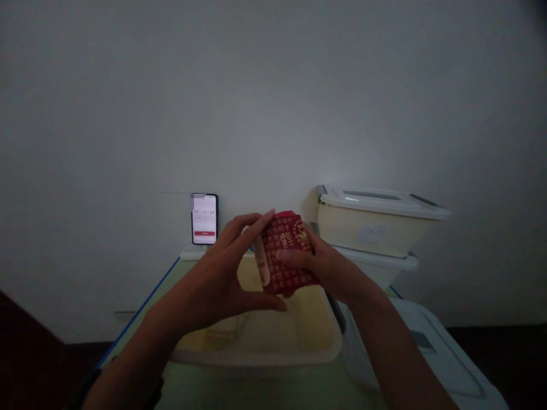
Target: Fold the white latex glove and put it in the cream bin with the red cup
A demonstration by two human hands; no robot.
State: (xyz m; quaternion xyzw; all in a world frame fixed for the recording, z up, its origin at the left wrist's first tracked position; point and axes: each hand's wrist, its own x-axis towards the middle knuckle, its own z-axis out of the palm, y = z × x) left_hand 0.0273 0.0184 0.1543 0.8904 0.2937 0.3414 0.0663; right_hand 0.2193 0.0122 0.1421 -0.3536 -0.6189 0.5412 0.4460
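Over a pale plastic bin (265, 359), a small stack of red envelopes (284, 273) with gold printed characters is held up. My right hand (333, 267) grips its right side, thumb flat on the printed face and the other fingers hidden behind. Around the left side curves my left hand (217, 273), its fingertips on the top edge and its thumb along the bottom corner. A pinkish-red edge of another piece shows behind the top. Inside the bin, at its left, lies a yellowish item (222, 333) that I cannot make out.
A phone (204, 219) with a running timer leans upright by the wall (256, 114). Stacked lidded storage boxes (363, 228) stand at the right. A loose whitish lid (431, 336) lies at lower right on the green table (256, 393).
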